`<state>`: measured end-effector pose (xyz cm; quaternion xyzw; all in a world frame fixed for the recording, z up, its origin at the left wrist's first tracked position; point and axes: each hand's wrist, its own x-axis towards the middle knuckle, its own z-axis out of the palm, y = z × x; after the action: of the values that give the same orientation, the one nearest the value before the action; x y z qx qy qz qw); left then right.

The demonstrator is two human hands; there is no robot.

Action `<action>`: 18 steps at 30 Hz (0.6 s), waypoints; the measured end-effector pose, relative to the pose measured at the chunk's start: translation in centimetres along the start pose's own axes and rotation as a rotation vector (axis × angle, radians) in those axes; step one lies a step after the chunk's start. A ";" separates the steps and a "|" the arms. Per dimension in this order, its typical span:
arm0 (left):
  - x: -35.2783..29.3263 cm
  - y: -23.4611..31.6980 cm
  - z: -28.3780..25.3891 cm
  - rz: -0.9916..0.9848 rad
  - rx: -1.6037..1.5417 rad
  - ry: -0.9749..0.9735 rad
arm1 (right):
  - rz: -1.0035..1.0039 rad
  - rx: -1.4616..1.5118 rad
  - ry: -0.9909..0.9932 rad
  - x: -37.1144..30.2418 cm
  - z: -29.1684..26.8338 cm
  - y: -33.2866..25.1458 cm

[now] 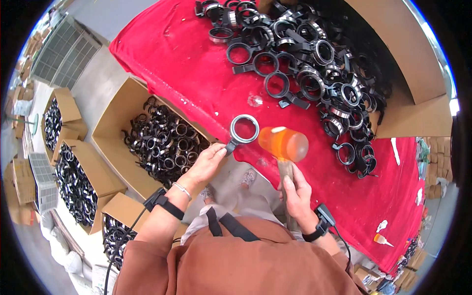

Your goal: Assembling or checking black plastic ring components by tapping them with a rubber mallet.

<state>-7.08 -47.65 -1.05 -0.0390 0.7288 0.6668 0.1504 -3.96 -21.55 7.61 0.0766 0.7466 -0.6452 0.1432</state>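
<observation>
A ring-shaped part with a short black handle (244, 129) is pinched by its handle in my left hand (209, 161). Its silvery ring lies over the near edge of the red cloth. In my right hand (296, 192) I grip the wooden handle of a mallet (284, 143) with an orange, translucent head. The mallet head is just right of the ring, and the two look apart. Across the table's far side spreads a heap of similar black and silver ring parts (305, 59).
A red cloth (196, 64) covers the table. At its far right a cardboard box (413, 115) lies on its side, ring parts spilling out. Left of me stand an open carton (110, 128) and several more filled with rings. A small orange-and-white bottle (381, 239) lies at the right.
</observation>
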 end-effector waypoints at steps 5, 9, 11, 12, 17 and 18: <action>-0.1 1.3 -0.3 -0.108 0.158 -0.037 | 0.023 -0.035 -0.061 2.3 2.0 0.9; 0.4 1.8 -0.1 -0.158 -0.042 0.165 | 0.002 -0.111 -0.103 2.4 2.5 1.5; 1.8 0.6 0.3 -0.128 -0.095 0.212 | -0.013 -0.152 -0.113 2.2 3.0 1.2; 2.4 0.4 0.5 -0.097 -0.145 0.249 | -0.011 -0.152 -0.113 2.3 3.0 1.2; 2.8 0.7 0.5 -0.171 -0.252 0.238 | -0.101 -0.127 0.002 1.4 3.1 -0.9; 2.9 0.8 0.4 -0.193 -0.335 0.228 | -0.144 -0.113 0.038 1.0 3.3 -2.0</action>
<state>-9.97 -46.71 -1.09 -0.2081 0.6132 0.7522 0.1218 -5.10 -25.14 8.77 0.0268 0.7878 -0.6092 0.0865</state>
